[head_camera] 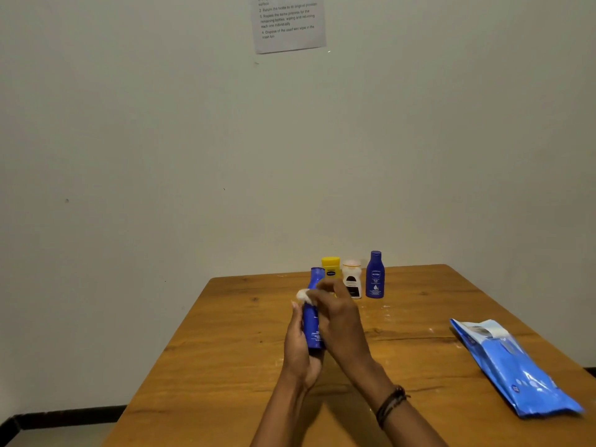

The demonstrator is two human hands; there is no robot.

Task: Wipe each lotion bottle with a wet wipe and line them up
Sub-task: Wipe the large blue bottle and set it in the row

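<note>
We hold the blue bottle (pixel 312 327) above the table (pixel 245 317), near its middle. Its long axis runs from 6 to 12 o'clock, base toward us, cap at 12 o'clock and nearly upright.

The left hand (pixel 298 346) grips the bottle's lower half, fingers curled round it from the 9 o'clock side. The right hand (pixel 338 317) crosses from 4 o'clock and presses a bunched white wipe (pixel 303 295) against the upper part of the bottle. Its fingers are curled round the wipe, though motion blur hides their exact lie. A band (pixel 392 404) sits on the right wrist.

At 1 o'clock from the blue bottle, three bottles stand upright in a row near the far edge: yellow bottle (pixel 331 267), white bottle (pixel 352 279) and Nivea bottle (pixel 375 275), caps up.

At 4 o'clock, well apart, the blue pack (pixel 512 366) lies flat, its long axis from 11 to 5 o'clock.

A printed sheet (pixel 288 22) hangs on the wall at 12 o'clock.
</note>
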